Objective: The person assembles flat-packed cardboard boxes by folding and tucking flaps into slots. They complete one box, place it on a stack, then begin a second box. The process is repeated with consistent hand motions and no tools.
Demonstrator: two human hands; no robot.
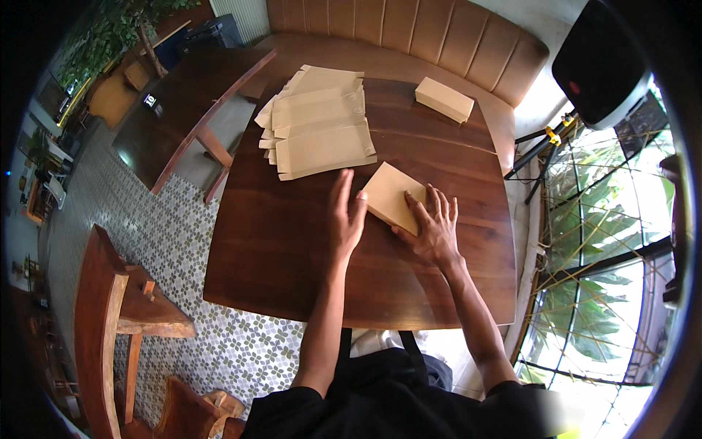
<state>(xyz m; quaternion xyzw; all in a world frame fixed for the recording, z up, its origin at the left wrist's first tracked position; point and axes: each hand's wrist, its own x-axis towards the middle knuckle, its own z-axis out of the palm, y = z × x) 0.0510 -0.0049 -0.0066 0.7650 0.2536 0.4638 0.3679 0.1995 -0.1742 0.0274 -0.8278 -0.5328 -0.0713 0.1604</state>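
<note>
A folded brown cardboard box (389,192) sits at an angle on the dark wooden table, its flat top facing up. My right hand (436,225) grips its right side, with one finger across the top and the thumb by the near edge. At the box's left corner my left hand (346,219) is upright on its edge, fingers stretched out and thumb apart, holding nothing; whether the thumb touches the box I cannot tell. Just beyond lies a fanned stack of flat, unfolded cardboard box blanks (325,128) with creases and side flaps.
Another closed cardboard box (444,99) rests near the far right edge of the wooden table (278,249). A brown padded bench (409,33) curves behind it. Wooden chairs (102,322) stand to the left, a second table (190,110) at far left, and a black tripod (545,143) at right.
</note>
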